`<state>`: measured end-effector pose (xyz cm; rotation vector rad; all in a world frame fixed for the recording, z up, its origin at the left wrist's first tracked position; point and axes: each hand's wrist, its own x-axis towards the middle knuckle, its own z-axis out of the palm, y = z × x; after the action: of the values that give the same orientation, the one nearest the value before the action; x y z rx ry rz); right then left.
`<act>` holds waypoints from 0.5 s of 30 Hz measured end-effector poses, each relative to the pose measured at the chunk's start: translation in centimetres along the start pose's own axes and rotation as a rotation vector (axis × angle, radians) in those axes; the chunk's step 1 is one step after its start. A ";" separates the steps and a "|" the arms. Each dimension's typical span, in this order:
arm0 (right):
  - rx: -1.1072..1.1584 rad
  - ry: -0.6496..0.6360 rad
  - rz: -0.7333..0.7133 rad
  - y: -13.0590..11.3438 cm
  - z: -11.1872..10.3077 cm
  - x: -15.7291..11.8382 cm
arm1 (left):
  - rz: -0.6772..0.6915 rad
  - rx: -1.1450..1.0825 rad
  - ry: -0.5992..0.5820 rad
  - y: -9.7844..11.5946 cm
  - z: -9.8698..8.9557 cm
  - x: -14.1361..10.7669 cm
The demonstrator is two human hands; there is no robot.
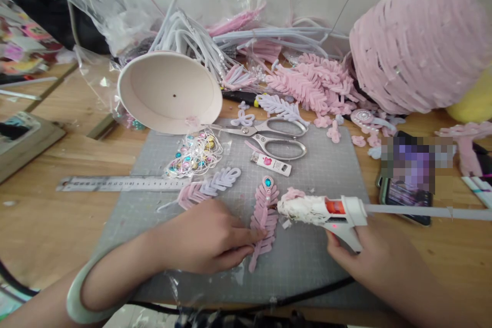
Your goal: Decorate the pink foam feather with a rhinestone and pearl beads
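Flat on the grey cutting mat [307, 266] lies a pink pipe-cleaner feather [262, 220], with a blue gem at its top and small pearls below it. My left hand [207, 236] has its fingers closed on the feather's lower half, index finger and thumb pinning it to the mat. A white hot glue gun [307, 209] is in my right hand [384, 253], fingers wrapped round its handle. Its nozzle points left, at the feather's right edge just below the pearls. A glue stick [407, 209] sticks out of its back. A second feather, lilac and pink [211, 187], rests behind my left hand.
Scissors [284, 136], a lighter [271, 163], strung gems [196, 154] and a steel ruler [119, 183] lie around the mat's far side. Behind them are a cream bowl [134, 107], pink feathers [303, 82] and a big pink roll [418, 46]. A phone [407, 179] lies right.
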<state>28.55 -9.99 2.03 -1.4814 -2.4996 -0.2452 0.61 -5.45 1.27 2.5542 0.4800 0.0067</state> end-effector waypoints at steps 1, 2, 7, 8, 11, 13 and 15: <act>-0.007 0.004 -0.001 -0.1 -0.1 0.1 | 0.001 -0.002 0.003 0.0 0.0 0.0; -0.016 0.005 -0.001 -0.1 -0.1 0.1 | 0.002 -0.001 0.001 0.0 0.0 -0.1; -0.038 -0.015 -0.007 -0.3 -0.5 0.3 | 0.002 0.005 -0.041 0.0 0.1 -0.1; -0.034 -0.024 -0.006 -0.2 -0.5 0.3 | -0.001 0.005 -0.045 -0.1 0.1 -0.1; 0.024 -0.058 0.019 0.0 -0.6 0.1 | 0.000 0.009 -0.050 0.0 0.0 0.0; 0.113 -0.091 0.090 0.3 -0.7 0.0 | 0.003 0.011 -0.054 0.0 0.0 0.0; 0.229 -0.138 0.191 0.5 -0.8 0.0 | 0.007 0.012 -0.049 0.0 -0.1 0.0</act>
<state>29.11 -9.94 2.84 -1.6737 -2.3681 0.1761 0.57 -5.46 1.37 2.5612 0.4538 -0.0568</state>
